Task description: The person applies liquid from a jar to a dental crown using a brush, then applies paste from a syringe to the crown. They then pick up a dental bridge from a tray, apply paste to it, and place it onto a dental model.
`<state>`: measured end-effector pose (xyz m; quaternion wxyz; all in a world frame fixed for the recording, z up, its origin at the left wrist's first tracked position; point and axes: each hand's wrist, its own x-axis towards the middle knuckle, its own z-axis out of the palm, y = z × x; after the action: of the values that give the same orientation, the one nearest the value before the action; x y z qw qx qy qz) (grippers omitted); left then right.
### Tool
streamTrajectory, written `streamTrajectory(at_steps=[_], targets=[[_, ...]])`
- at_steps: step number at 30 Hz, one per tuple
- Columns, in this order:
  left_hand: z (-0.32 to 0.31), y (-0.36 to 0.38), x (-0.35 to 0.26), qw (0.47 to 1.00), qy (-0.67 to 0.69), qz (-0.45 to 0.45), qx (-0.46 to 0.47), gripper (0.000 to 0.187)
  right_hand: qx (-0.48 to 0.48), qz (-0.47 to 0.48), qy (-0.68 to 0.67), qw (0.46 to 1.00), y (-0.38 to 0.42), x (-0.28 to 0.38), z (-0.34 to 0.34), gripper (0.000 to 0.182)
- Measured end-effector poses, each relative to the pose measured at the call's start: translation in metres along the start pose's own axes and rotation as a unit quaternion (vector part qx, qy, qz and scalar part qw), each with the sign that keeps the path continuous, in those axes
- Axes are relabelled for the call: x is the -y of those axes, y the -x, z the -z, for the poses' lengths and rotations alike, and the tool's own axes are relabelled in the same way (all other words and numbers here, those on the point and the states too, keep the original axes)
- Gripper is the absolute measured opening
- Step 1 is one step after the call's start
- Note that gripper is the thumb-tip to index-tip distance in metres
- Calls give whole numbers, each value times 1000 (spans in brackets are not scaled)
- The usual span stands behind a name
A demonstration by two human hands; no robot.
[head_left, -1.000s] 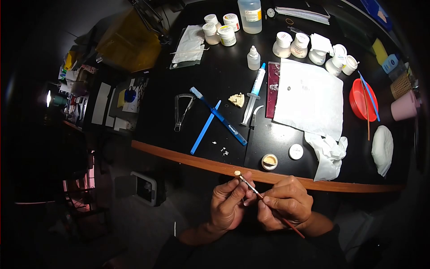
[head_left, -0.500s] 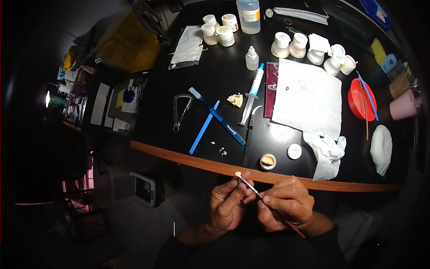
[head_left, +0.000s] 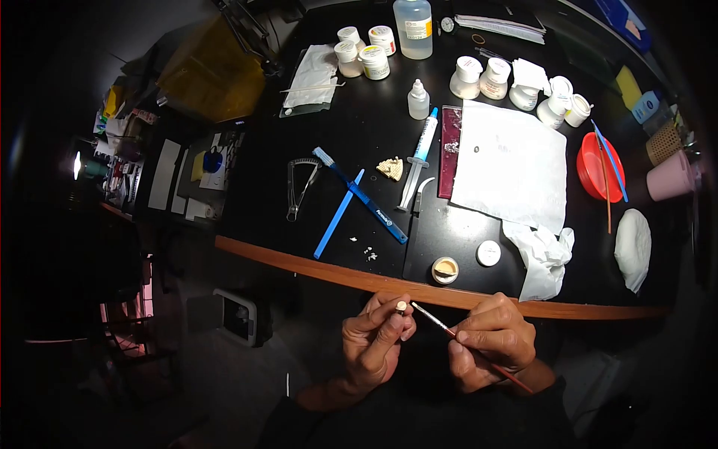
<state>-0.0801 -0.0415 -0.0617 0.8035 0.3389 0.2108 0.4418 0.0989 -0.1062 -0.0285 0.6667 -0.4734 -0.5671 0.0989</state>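
Note:
Below the table's front edge, my left hand [head_left: 374, 340] pinches a small cream-coloured piece [head_left: 402, 306] between thumb and fingers. My right hand [head_left: 493, 342] is closed around a thin brush [head_left: 434, 319] with a dark red handle, held like a pen. The brush tip points up and left, a little to the right of the small piece and apart from it. Just beyond the hands, an open jar [head_left: 445, 270] with cream-coloured contents stands near the edge, with a white lid [head_left: 488, 253] to its right.
On the black table lie a blue toothbrush [head_left: 366, 200], a syringe [head_left: 420, 157], a white sheet [head_left: 508, 165] and crumpled tissue [head_left: 542, 258]. A red bowl [head_left: 589, 176] stands at the right. White-lidded jars [head_left: 468, 77] and a large bottle [head_left: 414, 30] are at the back.
The brush in my right hand has moved right, away from the small piece. My left hand has shifted slightly down and turned the piece. The whole view has shifted slightly.

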Motion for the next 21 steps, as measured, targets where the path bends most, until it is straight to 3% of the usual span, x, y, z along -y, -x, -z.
streamTrajectory(at_steps=[6,21], targets=[[4,-2,3,998,-40,-49,1,31,-2,3,-5,1000,1,-1,-3,26],[4,-2,4,997,-46,-55,-7,31,5,10,-1,1000,1,0,-3,26]])
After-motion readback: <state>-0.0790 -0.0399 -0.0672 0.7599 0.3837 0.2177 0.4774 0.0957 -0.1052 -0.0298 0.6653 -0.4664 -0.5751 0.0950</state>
